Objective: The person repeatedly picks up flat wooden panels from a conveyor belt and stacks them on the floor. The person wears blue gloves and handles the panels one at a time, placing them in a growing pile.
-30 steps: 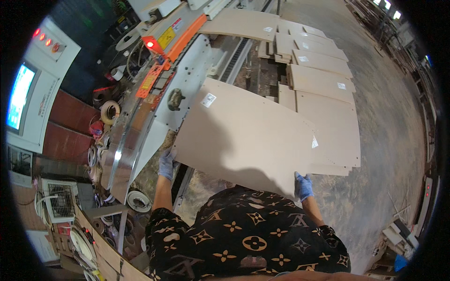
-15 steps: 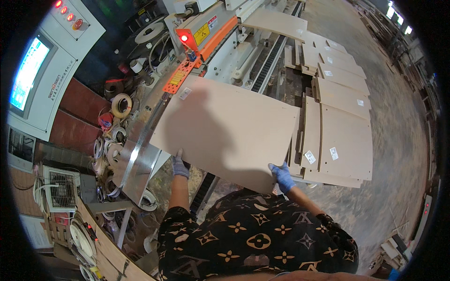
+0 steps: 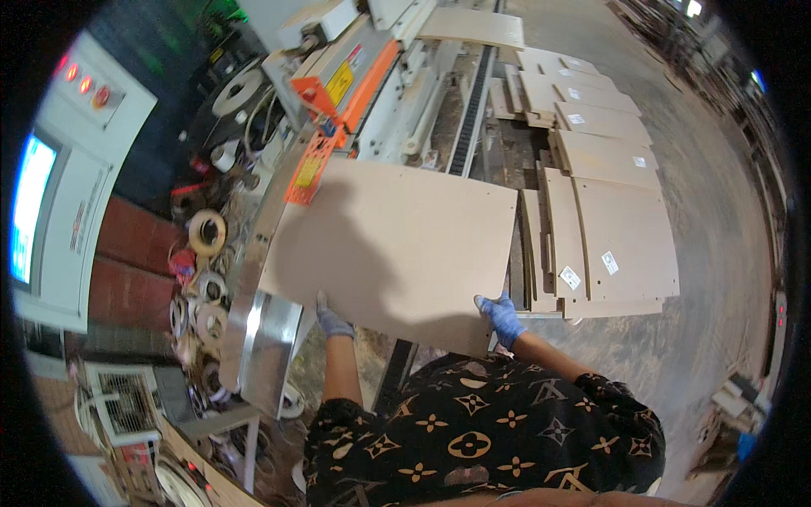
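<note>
A flat light-brown board (image 3: 439, 245) lies before me, level with the machine's bed. My left hand (image 3: 334, 321), in a grey-blue glove, grips its near edge toward the left, thumb on top. At the near right corner my right hand (image 3: 502, 321), in a blue glove, holds the board the same way. The fingers of both hands are partly hidden underneath. The board's far left corner meets the perforated orange plate (image 3: 308, 171) of the machine and seems to pass beneath it. A dark shadow covers the board's left part.
Several overlapping boards (image 3: 627, 224) with white labels lie at the right. Another board (image 3: 475, 27) rests at the machine's far end. A shiny metal plate (image 3: 269, 351) juts out at the left, beside rolls of edging tape (image 3: 207, 232) and a control cabinet (image 3: 80, 169) with a lit screen.
The board has shifted left against the orange plate, and its white corner label no longer shows. The red lamp on the orange housing no longer glows. My view has turned slightly.
</note>
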Motion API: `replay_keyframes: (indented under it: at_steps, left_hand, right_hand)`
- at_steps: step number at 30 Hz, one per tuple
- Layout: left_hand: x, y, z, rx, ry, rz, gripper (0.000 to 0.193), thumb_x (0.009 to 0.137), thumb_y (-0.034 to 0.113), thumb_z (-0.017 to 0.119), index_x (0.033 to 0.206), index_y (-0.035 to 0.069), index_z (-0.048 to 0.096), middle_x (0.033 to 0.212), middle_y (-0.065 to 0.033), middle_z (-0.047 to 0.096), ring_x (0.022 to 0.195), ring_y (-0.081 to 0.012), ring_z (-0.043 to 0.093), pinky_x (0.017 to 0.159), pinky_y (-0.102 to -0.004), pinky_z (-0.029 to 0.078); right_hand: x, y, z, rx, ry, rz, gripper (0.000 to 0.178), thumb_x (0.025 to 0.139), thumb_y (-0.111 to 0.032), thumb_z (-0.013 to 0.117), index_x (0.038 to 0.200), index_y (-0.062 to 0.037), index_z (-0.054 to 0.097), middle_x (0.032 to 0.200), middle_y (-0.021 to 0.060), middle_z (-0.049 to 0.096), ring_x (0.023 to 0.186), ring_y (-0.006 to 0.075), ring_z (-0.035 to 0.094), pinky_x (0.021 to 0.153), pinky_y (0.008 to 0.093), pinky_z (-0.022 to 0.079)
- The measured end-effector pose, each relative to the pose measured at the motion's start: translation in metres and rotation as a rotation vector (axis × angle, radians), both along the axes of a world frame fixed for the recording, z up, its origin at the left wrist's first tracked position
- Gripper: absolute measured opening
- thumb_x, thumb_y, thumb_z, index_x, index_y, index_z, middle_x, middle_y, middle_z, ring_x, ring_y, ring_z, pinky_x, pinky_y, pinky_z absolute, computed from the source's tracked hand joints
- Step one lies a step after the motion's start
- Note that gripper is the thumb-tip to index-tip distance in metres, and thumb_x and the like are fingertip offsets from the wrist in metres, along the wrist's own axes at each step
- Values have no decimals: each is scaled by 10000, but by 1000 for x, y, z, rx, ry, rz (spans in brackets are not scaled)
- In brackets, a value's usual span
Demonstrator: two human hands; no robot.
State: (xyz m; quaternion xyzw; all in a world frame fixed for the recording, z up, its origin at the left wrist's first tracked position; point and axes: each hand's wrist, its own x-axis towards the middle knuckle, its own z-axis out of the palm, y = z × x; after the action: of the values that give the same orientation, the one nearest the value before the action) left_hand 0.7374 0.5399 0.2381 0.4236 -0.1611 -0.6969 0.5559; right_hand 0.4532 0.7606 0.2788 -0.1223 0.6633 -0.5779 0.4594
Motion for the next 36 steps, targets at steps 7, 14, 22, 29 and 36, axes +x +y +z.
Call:
replay_keyframes:
  at_steps: [7,14,22,29,36]
  left_hand:
    - [-33,-21,32,113,80,-49,534,873,412,424,1288,75,412,1283,-126,452,1158,-314,435,974,-466,366]
    - [-90,-90,15,23,172,-202,558,873,442,394,1290,73,415,1332,-118,407,1185,-308,411,986,-452,353]
    - [-157,-95,75,152,131,-208,587,860,436,442,1300,50,390,1336,-121,392,1184,-311,405,967,-440,375]
    - [-221,44,43,-576,-699,-131,476,865,209,538,1258,-20,397,1227,-137,454,1057,-280,493,858,-330,458]
    - [-315,200,-2,-833,-689,-1106,512,834,155,602,1278,13,391,1221,-152,484,1109,-237,474,952,-317,364]
  right_hand:
    - [-18,-31,-8,-106,38,-71,424,816,-141,630,1118,64,414,1030,147,579,940,222,545,822,319,451]
    - [-68,-83,32,-3,-10,-166,393,812,-132,628,1130,26,460,1065,148,575,950,254,569,771,361,486]
    - [-128,-32,28,-94,-192,216,491,796,-351,660,1157,-59,499,958,96,597,798,196,579,615,321,523]
    - [-298,191,13,736,955,-216,494,813,-470,479,1204,-172,527,1179,125,555,1087,266,520,922,392,415]
    - [-414,318,7,1218,826,-569,555,712,-437,629,1181,-153,542,1273,143,482,1155,302,477,960,410,386]
